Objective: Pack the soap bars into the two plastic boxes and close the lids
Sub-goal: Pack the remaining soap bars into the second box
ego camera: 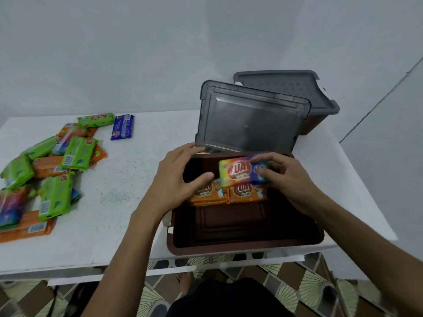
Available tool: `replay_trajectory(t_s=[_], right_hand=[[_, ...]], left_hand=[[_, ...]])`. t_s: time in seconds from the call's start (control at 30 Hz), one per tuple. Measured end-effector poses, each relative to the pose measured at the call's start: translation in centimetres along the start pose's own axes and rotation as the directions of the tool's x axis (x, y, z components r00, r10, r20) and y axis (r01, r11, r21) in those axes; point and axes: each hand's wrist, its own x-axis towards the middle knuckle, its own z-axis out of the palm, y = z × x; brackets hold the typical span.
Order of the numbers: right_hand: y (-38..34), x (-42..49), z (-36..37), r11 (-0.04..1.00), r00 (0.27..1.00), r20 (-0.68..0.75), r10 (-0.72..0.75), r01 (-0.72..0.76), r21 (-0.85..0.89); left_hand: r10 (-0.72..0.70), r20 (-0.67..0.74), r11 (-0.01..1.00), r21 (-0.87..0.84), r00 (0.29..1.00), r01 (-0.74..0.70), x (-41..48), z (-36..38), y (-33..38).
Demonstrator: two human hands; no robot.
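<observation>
Pale wall behind a white table [128, 179]; packing of the near box in progress.

At far left, well apart from the boxes, lie the loose soap bars [77, 154], green, orange and multicoloured, heaped and overlapping, with a blue bar [123, 126] just beyond them.

The left hand [176, 179] hovers over the far left corner of the near box [240, 248]. Its grip is apart, the fingers loosely extended and holding nothing. We cannot tell whether the thumb touches the packed bars.

Two orange bars [247, 193] lie side by side across the middle of the box floor, and the strip nearest the person is bare. The grey lid [251, 122] stands upright at the far edge.

The right hand [288, 179] has its grip clamped on the right end of a multicoloured bar [238, 171], thumb below and fingers above. The bar is held label-up, just above the orange bars.

Behind and to the right stands the second box [313, 124]; we cannot tell whether it is latched.

We judge the step to be seating this bar. For a good result we would lower it flat and square to the orange pair, using the free hand to steady the row. A tilted bar would waste depth and might later foul the lid.
</observation>
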Motion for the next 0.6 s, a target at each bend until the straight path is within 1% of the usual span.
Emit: replay_trajectory(t_s=[0.07,0.1,0.17,0.2,0.27,0.33,0.37,0.4,0.47,0.5,0.53,0.6], right_hand=[[0.5,-0.1,-0.5,0.981,0.998,-0.068,0.002,-0.015,-0.192],[0.9,0.0,-0.6,0.967,0.997,-0.081,0.012,-0.032,-0.253],[1.8,0.4,-0.3,0.933,0.997,-0.067,0.04,-0.062,-0.354],[2.4,0.8,0.0,0.901,0.997,-0.056,0.054,-0.073,-0.427],[3.3,1.5,0.5,0.802,0.997,-0.042,0.06,-0.073,-0.593],[3.7,1.9,1.0,0.716,0.999,-0.024,0.048,-0.051,-0.696],[3.7,2.0,1.2,0.66,0.999,-0.013,0.034,-0.032,-0.75],[3.6,2.0,1.4,0.562,1.0,0.001,0.018,-0.009,-0.827],[3.7,2.2,1.6,0.286,0.999,0.03,-0.013,0.032,-0.958],[3.8,2.4,1.7,0.182,0.999,0.041,-0.02,0.044,-0.982],[3.9,2.5,1.9,0.115,0.998,0.053,-0.022,0.056,-0.992],[3.6,2.9,2.3,0.042,0.996,0.081,-0.036,0.082,-0.996]], left_hand=[[-0.03,-0.108,0.999,0.031,0.994,0.033,-0.2,0.2,-1.2],[-0.048,-0.145,0.998,0.04,0.988,0.054,-0.3,0.3,-1.6],[-0.082,-0.176,0.995,0.04,0.981,0.09,-0.4,0.7,-2.2],[-0.094,-0.175,0.994,0.036,0.98,0.102,-0.5,1.0,-2.4],[-0.104,-0.169,0.993,0.037,0.98,0.112,-0.6,1.4,-2.4],[-0.093,-0.182,0.993,0.053,0.979,0.104,-0.6,1.6,-2.4],[-0.092,-0.189,0.993,0.056,0.978,0.104,-0.6,1.5,-2.5],[-0.093,-0.193,0.993,0.056,0.977,0.106,-0.6,1.5,-2.5],[-0.09,-0.192,0.993,0.052,0.977,0.102,-0.6,1.4,-2.6],[-0.087,-0.189,0.994,0.047,0.978,0.098,-0.6,1.4,-2.6],[-0.085,-0.186,0.995,0.036,0.979,0.093,-0.7,1.4,-2.6],[-0.081,-0.185,0.997,-0.005,0.979,0.082,-0.7,1.3,-2.7]])
